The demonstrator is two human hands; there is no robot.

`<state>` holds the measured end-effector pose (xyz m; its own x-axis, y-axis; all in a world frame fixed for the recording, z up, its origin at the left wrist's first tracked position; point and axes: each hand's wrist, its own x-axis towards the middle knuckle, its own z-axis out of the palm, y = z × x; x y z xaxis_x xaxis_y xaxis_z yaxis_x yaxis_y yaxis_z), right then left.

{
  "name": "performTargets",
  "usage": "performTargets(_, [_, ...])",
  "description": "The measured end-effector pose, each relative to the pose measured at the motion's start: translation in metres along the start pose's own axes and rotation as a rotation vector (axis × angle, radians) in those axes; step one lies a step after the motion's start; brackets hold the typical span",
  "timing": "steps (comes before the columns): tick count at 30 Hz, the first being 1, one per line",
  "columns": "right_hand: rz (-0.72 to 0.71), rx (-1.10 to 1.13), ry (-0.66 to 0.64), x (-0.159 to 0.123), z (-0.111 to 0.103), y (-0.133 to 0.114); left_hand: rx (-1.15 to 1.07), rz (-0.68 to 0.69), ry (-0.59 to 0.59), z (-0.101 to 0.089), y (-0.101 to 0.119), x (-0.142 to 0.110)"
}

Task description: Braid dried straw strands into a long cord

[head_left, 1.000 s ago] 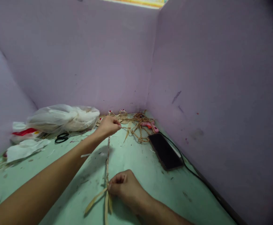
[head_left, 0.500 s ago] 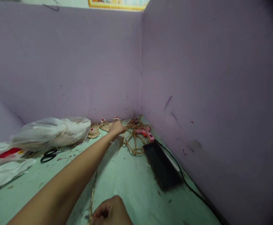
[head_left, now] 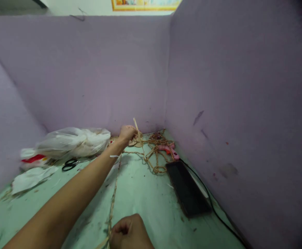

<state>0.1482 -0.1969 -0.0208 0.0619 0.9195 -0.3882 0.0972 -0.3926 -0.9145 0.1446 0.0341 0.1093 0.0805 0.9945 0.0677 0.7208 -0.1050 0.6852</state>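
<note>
My left hand [head_left: 127,133] is stretched far forward, its fingers closed on a pale flat fibre strip [head_left: 138,131] that sticks up beside them. Close to me, my right hand [head_left: 130,231] pinches a thin braided cord [head_left: 112,202] at the bottom of the view. This cord runs away from the right hand along the green surface, then bends right toward a tangled heap of brown braided cord [head_left: 157,154]. Small woven pieces with red beads [head_left: 111,142] lie behind the left wrist, partly hidden by it.
A pink glue gun [head_left: 175,154] lies by the heap, a black cable [head_left: 205,188] running from that spot along the right wall. Nearer is a dark phone [head_left: 188,190]. Black-handled scissors [head_left: 69,165] and a white plastic bag [head_left: 73,141] lie left. Purple walls enclose the surface.
My left hand has lifted from among the woven pieces, now with the pale strip in its fingers. My right hand keeps its pinch on the cord. The whole view has shifted slightly.
</note>
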Motion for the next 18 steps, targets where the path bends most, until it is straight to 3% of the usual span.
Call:
performTargets(1, [-0.023, 0.005, -0.059, -0.002, -0.001, -0.004, -0.087, 0.021, 0.036, -0.022, 0.0, -0.011])
performTargets(2, [-0.046, 0.018, -0.135, -0.005, -0.003, -0.008, -0.323, 0.073, 0.072, -0.045, -0.003, -0.024])
performTargets(4, [-0.076, 0.049, -0.231, -0.008, -0.008, -0.013, -0.62, 0.127, 0.052, -0.087, -0.015, -0.056])
performTargets(7, [-0.061, 0.09, -0.287, -0.01, -0.015, -0.017, -0.656, 0.008, -0.029, -0.124, -0.049, -0.113])
performTargets(10, [-0.08, 0.098, -0.302, -0.012, -0.018, -0.018, -0.477, -0.221, -0.231, -0.121, -0.097, -0.163])
performTargets(12, [-0.079, 0.076, -0.296, -0.014, -0.019, -0.019, -0.311, -0.302, -0.281, -0.109, -0.129, -0.184])
performTargets(15, [-0.067, 0.049, -0.267, -0.016, -0.018, -0.02, -0.035, -0.25, -0.329, -0.096, -0.162, -0.196])
performTargets(18, [-0.047, 0.049, -0.249, -0.016, -0.017, -0.022, 0.113, -0.159, -0.326, -0.095, -0.175, -0.195])
